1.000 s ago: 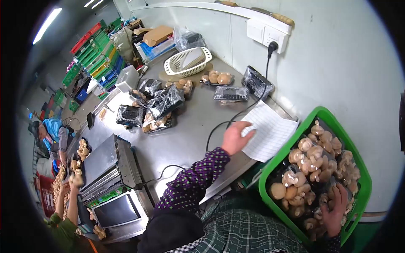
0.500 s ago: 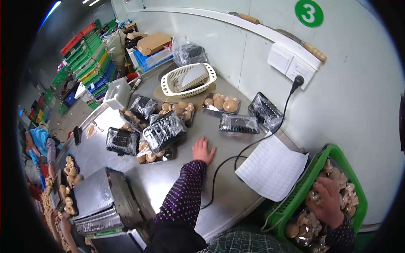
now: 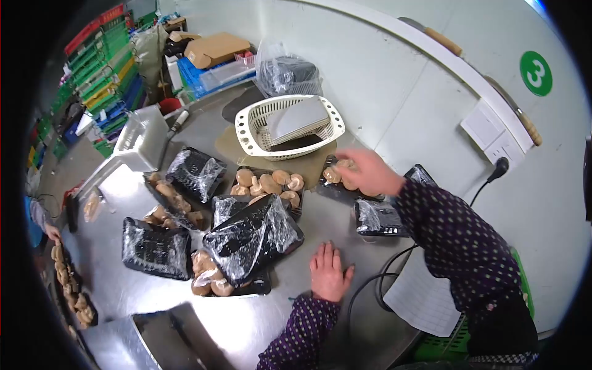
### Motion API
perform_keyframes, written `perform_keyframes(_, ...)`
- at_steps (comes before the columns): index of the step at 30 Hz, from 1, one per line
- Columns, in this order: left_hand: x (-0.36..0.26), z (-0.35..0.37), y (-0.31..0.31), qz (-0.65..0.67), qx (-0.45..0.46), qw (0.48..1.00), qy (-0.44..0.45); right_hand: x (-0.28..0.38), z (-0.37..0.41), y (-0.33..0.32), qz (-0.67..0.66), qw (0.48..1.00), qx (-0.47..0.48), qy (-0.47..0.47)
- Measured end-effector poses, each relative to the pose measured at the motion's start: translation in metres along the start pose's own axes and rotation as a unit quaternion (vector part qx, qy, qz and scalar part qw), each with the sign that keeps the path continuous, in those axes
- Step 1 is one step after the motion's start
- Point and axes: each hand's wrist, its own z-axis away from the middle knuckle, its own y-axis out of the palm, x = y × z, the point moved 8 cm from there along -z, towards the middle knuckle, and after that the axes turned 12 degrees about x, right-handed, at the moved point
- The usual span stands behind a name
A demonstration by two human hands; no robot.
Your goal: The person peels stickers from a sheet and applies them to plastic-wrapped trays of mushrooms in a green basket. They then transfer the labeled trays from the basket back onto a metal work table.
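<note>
My left hand point(image 3: 328, 273) lies flat on the metal table point(image 3: 320, 231), its fingers apart and nothing in it. Further back, my right hand point(image 3: 370, 174) reaches over a wrapped mushroom tray point(image 3: 333, 174), with its fingers over the tray's right part; its fingertips are partly hidden, so its hold cannot be made out. Just below that hand is an upturned black wrapped tray point(image 3: 379, 219). Left of my hands, several black trays in clear film lie in a loose heap, such as an upturned one point(image 3: 253, 237) and one with mushrooms showing point(image 3: 269, 185).
A cream basket point(image 3: 243, 132) with flat pale sheets stands behind. A white container point(image 3: 142, 139) is at the left back. Paper point(image 3: 425, 299), a black cable point(image 3: 357, 293) and a green crate point(image 3: 441, 348) are at the right. A co-worker's hand point(image 3: 52, 232) shows at far left.
My right hand has moved from the mushrooms in the green crate to the tray near the cream basket. My left hand still rests on the table. The view has shifted.
</note>
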Motion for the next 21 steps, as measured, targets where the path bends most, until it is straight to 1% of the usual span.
perform_keyframes(2, -0.002, -0.002, -0.005, 0.024, 0.013, 1.000, 0.003, -0.026, -0.053, 0.017, 0.004, 1.000, 0.003, 0.012)
perform_keyframes(4, 0.007, -0.005, -0.010, 0.045, 0.021, 0.999, 0.000, -0.046, -0.097, 0.034, 0.057, 0.998, 0.012, 0.028)
perform_keyframes(6, 0.004, -0.006, -0.006, 0.073, 0.053, 0.996, 0.006, -0.062, -0.131, 0.048, 0.091, 0.991, 0.073, 0.067)
perform_keyframes(7, 0.005, -0.005, -0.003, 0.078, 0.057, 0.995, 0.005, -0.077, -0.149, 0.058, 0.064, 0.993, 0.088, 0.049)
perform_keyframes(8, 0.007, -0.007, -0.005, 0.076, 0.051, 0.996, -0.001, -0.084, -0.165, 0.060, 0.064, 0.993, 0.092, 0.041)
perform_keyframes(9, 0.007, -0.006, -0.006, 0.078, 0.058, 0.995, 0.000, -0.093, -0.177, 0.075, 0.083, 0.980, 0.172, 0.059)
perform_keyframes(11, 0.006, -0.008, -0.006, 0.075, 0.068, 0.995, 0.003, -0.109, -0.196, 0.094, 0.118, 0.937, 0.315, 0.099)
perform_keyframes(12, 0.006, -0.007, -0.006, 0.072, 0.074, 0.995, 0.000, -0.108, -0.198, 0.094, 0.111, 0.937, 0.316, 0.099)
perform_keyframes(14, 0.003, -0.009, -0.007, 0.074, 0.070, 0.995, 0.000, -0.107, -0.193, 0.091, 0.144, 0.932, 0.322, 0.082)
perform_keyframes(19, 0.002, -0.010, -0.007, 0.072, 0.072, 0.995, 0.000, -0.099, -0.193, 0.091, 0.211, 0.917, 0.319, 0.111)
perform_keyframes(21, 0.002, -0.009, -0.006, 0.071, 0.069, 0.995, -0.003, -0.098, -0.194, 0.092, 0.215, 0.914, 0.328, 0.105)
